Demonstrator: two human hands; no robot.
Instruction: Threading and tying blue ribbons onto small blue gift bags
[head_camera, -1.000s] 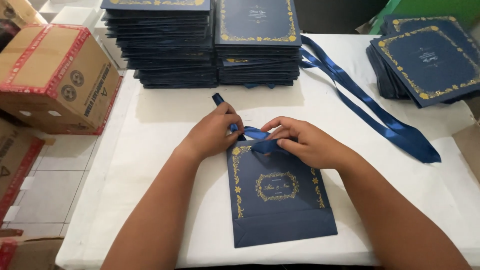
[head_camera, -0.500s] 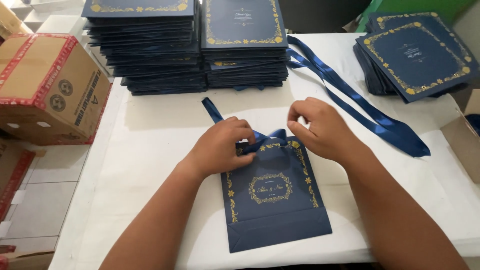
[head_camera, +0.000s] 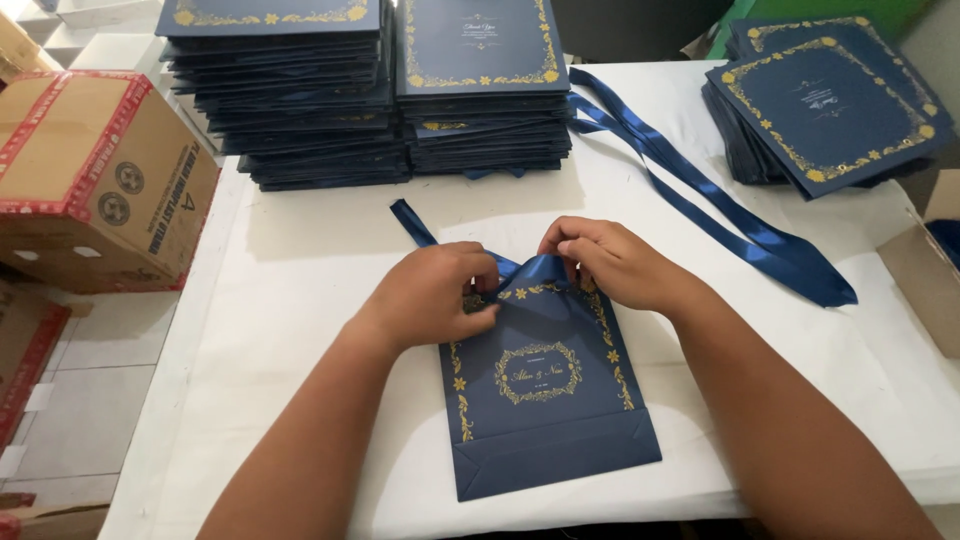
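Observation:
A flat navy paper bag (head_camera: 545, 400) with gold floral print lies on the white table (head_camera: 300, 300) in front of me. A blue satin ribbon (head_camera: 415, 224) runs across the bag's top edge, its loose end trailing up and left. My left hand (head_camera: 435, 290) pinches the ribbon at the bag's top left corner. My right hand (head_camera: 605, 262) pinches the ribbon loop at the top right of the bag. Both hands rest on the bag's upper edge.
Two tall stacks of the same navy bags (head_camera: 375, 90) stand at the table's back. Another stack (head_camera: 830, 100) lies at the back right. Long blue ribbons (head_camera: 720, 215) stretch across the right side. A cardboard box (head_camera: 95, 175) sits left of the table, another box (head_camera: 925, 270) at the right edge.
My right hand lifted away from the bag, then came back down onto the ribbon at the top right. The left hand stayed at the top left corner, shifting slightly.

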